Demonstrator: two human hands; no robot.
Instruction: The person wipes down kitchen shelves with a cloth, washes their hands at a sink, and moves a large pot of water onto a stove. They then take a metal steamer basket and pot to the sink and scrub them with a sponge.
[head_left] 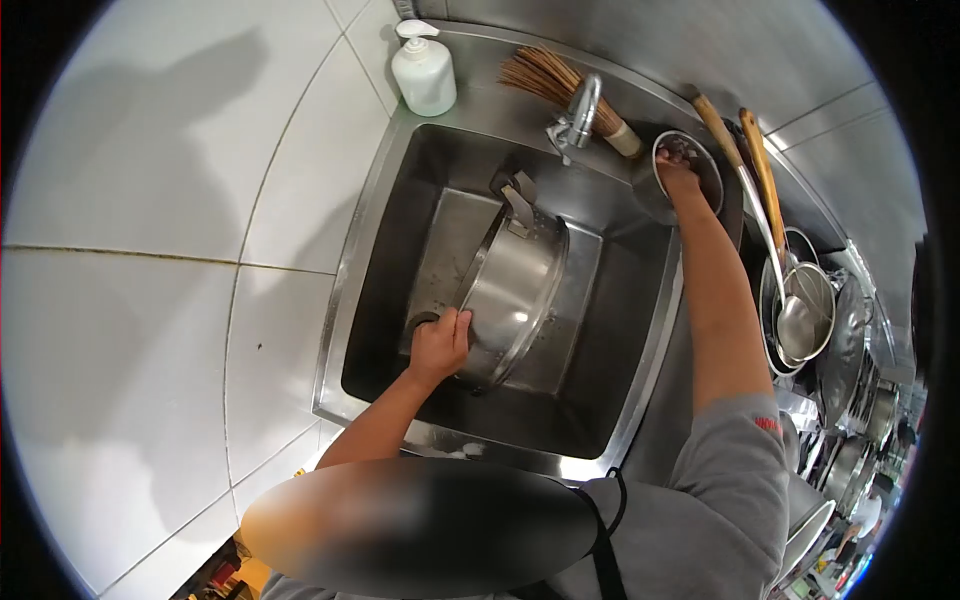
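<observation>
A steel pot (515, 285) is tilted on its side in the sink (430, 270), its metal handle bracket toward the tap. My left hand (440, 345) is closed on the pot's near side, thumb along the rim, beside a dark handle end. My right hand (677, 172) reaches into a round metal container (655, 200) on the counter at the sink's right back corner. Its fingers look bent together among small pale bits; what they grip, if anything, is too small to name.
A tap (583, 115) stands behind the sink, with a bamboo brush (610, 120) lying behind it. A white pump bottle (425, 75) is at the back left corner. Wooden-handled ladles (795, 325) and strainers rest at the right. White tiles (130, 350) line the left wall.
</observation>
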